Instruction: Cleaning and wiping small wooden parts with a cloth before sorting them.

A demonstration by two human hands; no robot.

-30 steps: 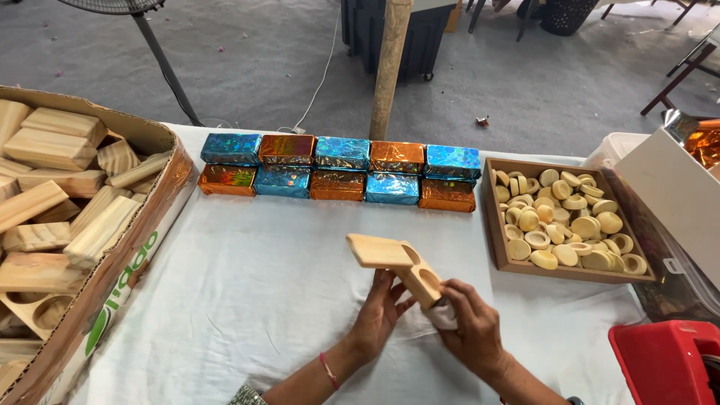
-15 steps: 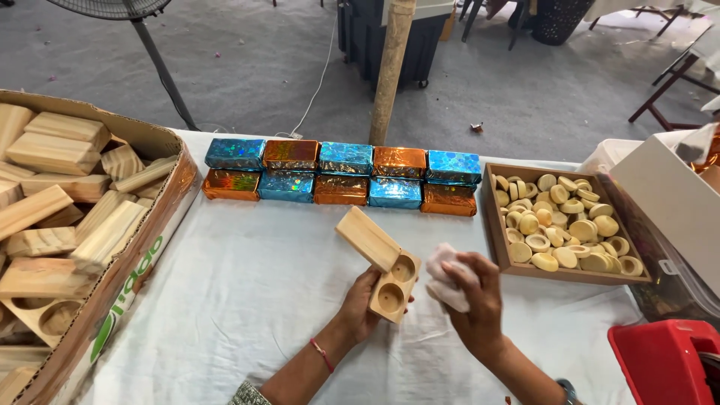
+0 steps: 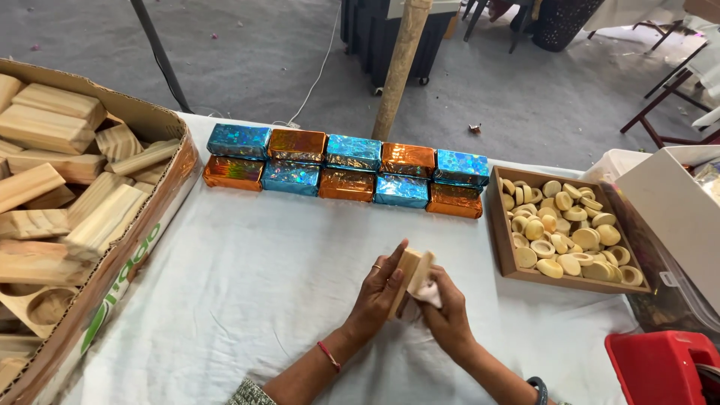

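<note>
**Over the tabletop: two hands working on a small wooden block**

Near the front edge of the white-covered tabletop [image 3: 247, 300], the left hand [image 3: 376, 295] is wrapping its fingers around a pale wooden block [image 3: 412, 271], holding it upright just above the cloth. Against the block's right side, the right hand [image 3: 448, 319] is pinching a small white cloth [image 3: 429, 293], its fingers curled closed on it. Both hands are touching the block, close together.

Behind them, a double row of foil-wrapped boxes [image 3: 346, 174], blue and orange in turn, is sitting along the far edge. Right of the hands, a wooden tray [image 3: 501, 244] is holding many small round wooden caps [image 3: 570, 229]. On the left, a cardboard box [image 3: 142, 232] is carrying a heap of wooden blocks [image 3: 56, 172]. A red plastic bin [image 3: 660, 367] is showing at the lower right corner.
</note>
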